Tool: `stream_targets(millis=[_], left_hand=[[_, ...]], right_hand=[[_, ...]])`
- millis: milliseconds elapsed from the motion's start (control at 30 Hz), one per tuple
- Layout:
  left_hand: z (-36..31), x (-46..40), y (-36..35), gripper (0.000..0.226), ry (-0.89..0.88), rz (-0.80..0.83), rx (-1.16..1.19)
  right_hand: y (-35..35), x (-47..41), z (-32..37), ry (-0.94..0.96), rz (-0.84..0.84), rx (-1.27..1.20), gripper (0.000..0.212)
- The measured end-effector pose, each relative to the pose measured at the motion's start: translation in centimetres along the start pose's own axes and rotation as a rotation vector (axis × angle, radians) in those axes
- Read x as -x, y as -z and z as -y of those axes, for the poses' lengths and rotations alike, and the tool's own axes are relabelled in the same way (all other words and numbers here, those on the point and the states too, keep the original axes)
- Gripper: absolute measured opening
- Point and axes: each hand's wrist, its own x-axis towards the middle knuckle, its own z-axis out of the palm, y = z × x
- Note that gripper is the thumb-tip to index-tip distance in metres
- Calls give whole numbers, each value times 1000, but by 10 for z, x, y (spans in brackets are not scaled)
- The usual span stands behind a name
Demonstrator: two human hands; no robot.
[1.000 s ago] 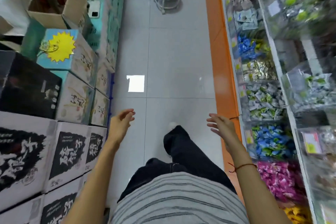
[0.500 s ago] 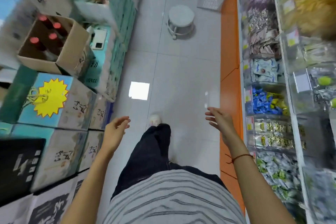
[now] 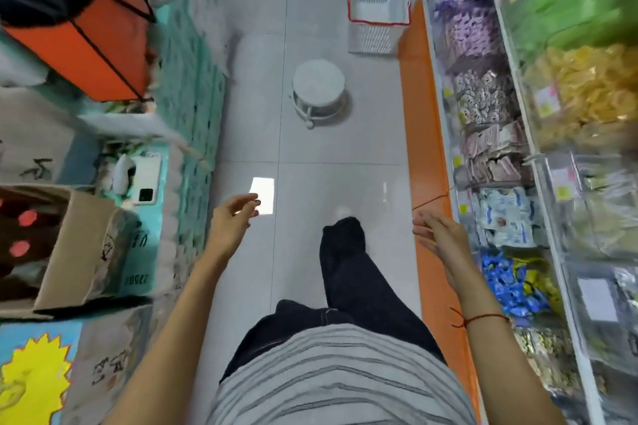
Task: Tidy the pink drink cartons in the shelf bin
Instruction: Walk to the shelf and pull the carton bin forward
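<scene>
Pink drink cartons not in view. Left hand (image 3: pixel 232 221) and right hand (image 3: pixel 437 239) relaxed, empty. Cartons likely light, crushable: take by side panels.

I stand mid-aisle: stool (image 3: pixel 318 86) at twelve o'clock, basket (image 3: pixel 377 3) behind it, shelves (image 3: pixel 538 162) at three, boxes (image 3: pixel 79 252) at nine.

Shop aisle; snack bins (image 3: pixel 490 107) with price tags; stacked cartons (image 3: pixel 69 252); shopping basket (image 3: pixel 378 7)
</scene>
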Motion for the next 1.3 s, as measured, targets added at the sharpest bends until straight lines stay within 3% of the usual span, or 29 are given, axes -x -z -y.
stream_targets(millis=[367, 600, 867, 1067, 1300], left_hand=[[-118, -175, -64, 15, 99, -34, 55], [-196, -299, -79, 15, 82, -8, 27], [-329, -438, -122, 15, -31, 227, -147], [-406, -508, -213, 18, -143, 482, -304], [-459, -552, -331, 17, -193, 653, -429]], right_hand=[[-25, -195, 184, 16, 55, 55, 17], [-67, -294, 262, 17, 44, 42, 25], [-69, -345, 326, -30, -227, -168, 13], [-44, -373, 338, -75, -403, -235, 11], [-10, -433, 356, -93, -455, -168, 14]])
